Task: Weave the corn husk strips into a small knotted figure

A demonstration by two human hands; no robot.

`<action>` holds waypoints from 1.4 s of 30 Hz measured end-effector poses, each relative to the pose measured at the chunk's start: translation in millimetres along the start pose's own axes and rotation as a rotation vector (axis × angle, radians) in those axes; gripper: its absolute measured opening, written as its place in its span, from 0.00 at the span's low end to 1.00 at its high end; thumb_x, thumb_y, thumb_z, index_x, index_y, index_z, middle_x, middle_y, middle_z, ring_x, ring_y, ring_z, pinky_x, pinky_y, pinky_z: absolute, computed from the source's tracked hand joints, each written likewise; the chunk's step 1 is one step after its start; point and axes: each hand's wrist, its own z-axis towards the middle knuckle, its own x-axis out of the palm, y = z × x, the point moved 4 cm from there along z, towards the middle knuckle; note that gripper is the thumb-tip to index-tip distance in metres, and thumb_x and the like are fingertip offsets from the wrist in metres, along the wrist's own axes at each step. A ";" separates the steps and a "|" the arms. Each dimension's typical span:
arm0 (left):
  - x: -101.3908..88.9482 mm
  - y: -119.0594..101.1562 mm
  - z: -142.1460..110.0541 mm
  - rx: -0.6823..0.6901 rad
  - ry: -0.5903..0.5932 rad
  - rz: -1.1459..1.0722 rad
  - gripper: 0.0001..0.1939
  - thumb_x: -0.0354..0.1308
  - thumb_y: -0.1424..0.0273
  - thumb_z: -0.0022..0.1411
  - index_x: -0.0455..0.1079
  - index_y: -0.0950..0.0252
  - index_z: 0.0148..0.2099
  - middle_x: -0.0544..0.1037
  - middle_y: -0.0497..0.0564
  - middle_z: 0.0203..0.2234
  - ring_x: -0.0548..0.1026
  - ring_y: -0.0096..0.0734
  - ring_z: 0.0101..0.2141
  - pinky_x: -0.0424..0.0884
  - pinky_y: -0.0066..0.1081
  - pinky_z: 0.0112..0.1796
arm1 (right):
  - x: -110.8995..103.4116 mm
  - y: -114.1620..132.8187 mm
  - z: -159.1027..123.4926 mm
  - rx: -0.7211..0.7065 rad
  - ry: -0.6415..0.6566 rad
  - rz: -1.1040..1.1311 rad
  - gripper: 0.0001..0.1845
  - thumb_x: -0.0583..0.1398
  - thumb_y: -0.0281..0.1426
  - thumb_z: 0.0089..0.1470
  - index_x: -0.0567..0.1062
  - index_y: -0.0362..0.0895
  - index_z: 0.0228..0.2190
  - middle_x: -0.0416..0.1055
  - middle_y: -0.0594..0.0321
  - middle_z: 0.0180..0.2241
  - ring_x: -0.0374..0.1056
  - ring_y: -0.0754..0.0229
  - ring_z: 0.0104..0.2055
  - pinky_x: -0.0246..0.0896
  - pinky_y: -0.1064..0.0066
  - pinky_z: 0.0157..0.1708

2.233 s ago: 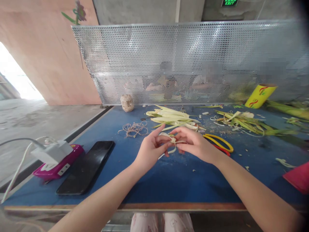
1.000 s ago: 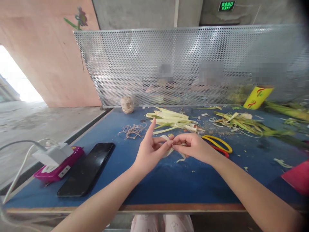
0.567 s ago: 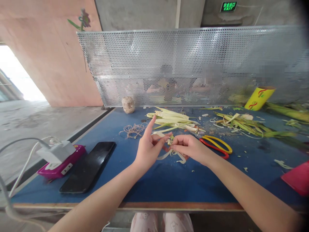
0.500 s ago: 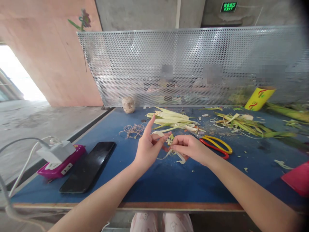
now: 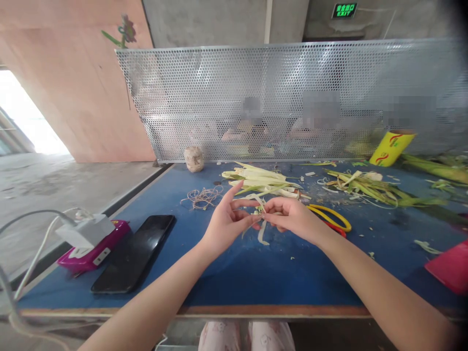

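Observation:
My left hand (image 5: 224,223) and my right hand (image 5: 292,219) meet above the middle of the blue table (image 5: 256,282). Between their fingertips is a small knotted bundle of pale husk strips (image 5: 260,210), mostly covered by the fingers. One pale strip (image 5: 263,236) dangles below it. Thumb and fingers of the left hand pinch the bundle, while its index finger sticks up. The right hand pinches it from the other side. Just beyond lies a pile of corn husks (image 5: 256,176). Scissors with yellow and red handles (image 5: 334,215) lie partly behind the right forearm.
A tangle of thin string (image 5: 203,197) and a wrapped ball (image 5: 194,159) lie left of the husks. Nearer are a black phone (image 5: 133,256) and a purple power strip (image 5: 95,251). A perforated metal screen (image 5: 219,87) borders the back; a yellow tube (image 5: 392,148) stands right.
My right fingers have risen slightly, and a strip now shows above the bundle. The left index finger has tilted to the right. The right hand and forearm cover more of the scissors.

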 end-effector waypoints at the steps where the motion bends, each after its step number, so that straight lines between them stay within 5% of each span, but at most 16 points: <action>1: -0.9 -1.1 0.4 0.013 -0.008 -0.001 0.41 0.64 0.75 0.47 0.48 0.62 0.60 0.75 0.53 0.37 0.76 0.25 0.23 0.72 0.30 0.30 | -0.5 -0.9 0.5 0.002 0.001 -0.026 0.16 0.61 0.42 0.45 0.69 0.42 0.28 0.63 0.69 0.18 0.57 0.70 0.18 0.52 0.77 0.18; 5: -6.0 -3.1 1.9 0.067 -0.067 0.084 0.38 0.62 0.73 0.49 0.48 0.61 0.60 0.75 0.54 0.39 0.75 0.26 0.24 0.71 0.34 0.34 | -1.5 -3.8 2.4 0.000 -0.003 -0.088 0.17 0.59 0.44 0.47 0.69 0.42 0.28 0.62 0.69 0.18 0.58 0.70 0.18 0.54 0.77 0.18; 10: -8.8 -13.8 -7.3 0.376 -0.303 0.698 0.28 0.60 0.67 0.52 0.57 0.61 0.54 0.75 0.51 0.36 0.71 0.38 0.44 0.57 0.43 0.49 | -0.8 -5.0 4.0 0.002 -0.061 0.018 0.19 0.61 0.45 0.44 0.67 0.42 0.27 0.60 0.71 0.17 0.56 0.71 0.16 0.51 0.77 0.17; 12: 0.4 -10.6 -9.4 0.404 -0.157 0.815 0.30 0.58 0.66 0.54 0.52 0.62 0.57 0.75 0.46 0.27 0.72 0.36 0.41 0.53 0.44 0.50 | 1.7 -4.0 3.9 -0.017 -0.050 0.071 0.18 0.61 0.44 0.44 0.67 0.42 0.28 0.61 0.71 0.18 0.56 0.71 0.16 0.51 0.77 0.17; 16: 6.6 -1.7 -9.8 0.344 -0.052 0.797 0.36 0.59 0.68 0.54 0.45 0.58 0.60 0.76 0.46 0.31 0.73 0.34 0.39 0.53 0.43 0.48 | 5.9 -1.8 2.9 -0.041 -0.018 0.105 0.17 0.62 0.42 0.44 0.66 0.43 0.29 0.65 0.69 0.22 0.57 0.71 0.19 0.51 0.77 0.18; 27: 2.6 0.3 -8.0 0.268 -0.063 0.753 0.43 0.59 0.71 0.53 0.37 0.58 0.64 0.76 0.47 0.34 0.73 0.31 0.37 0.60 0.39 0.46 | 4.1 5.7 -0.8 -0.068 -0.024 0.025 0.14 0.60 0.41 0.48 0.66 0.43 0.30 0.63 0.68 0.21 0.59 0.69 0.21 0.54 0.77 0.19; 36: 3.7 2.2 -8.4 0.182 -0.077 0.697 0.38 0.57 0.74 0.53 0.44 0.62 0.62 0.76 0.44 0.27 0.75 0.29 0.35 0.62 0.37 0.47 | 6.7 3.6 -0.6 -0.164 -0.006 -0.097 0.08 0.60 0.34 0.48 0.66 0.44 0.27 0.64 0.67 0.25 0.62 0.66 0.25 0.56 0.75 0.25; 42: 5.8 4.6 -7.9 0.155 0.039 0.610 0.42 0.59 0.74 0.51 0.41 0.62 0.63 0.74 0.41 0.22 0.74 0.26 0.30 0.66 0.31 0.42 | 3.0 3.2 0.4 -0.111 -0.054 -0.060 0.11 0.60 0.38 0.48 0.67 0.43 0.26 0.64 0.68 0.21 0.60 0.68 0.22 0.55 0.76 0.22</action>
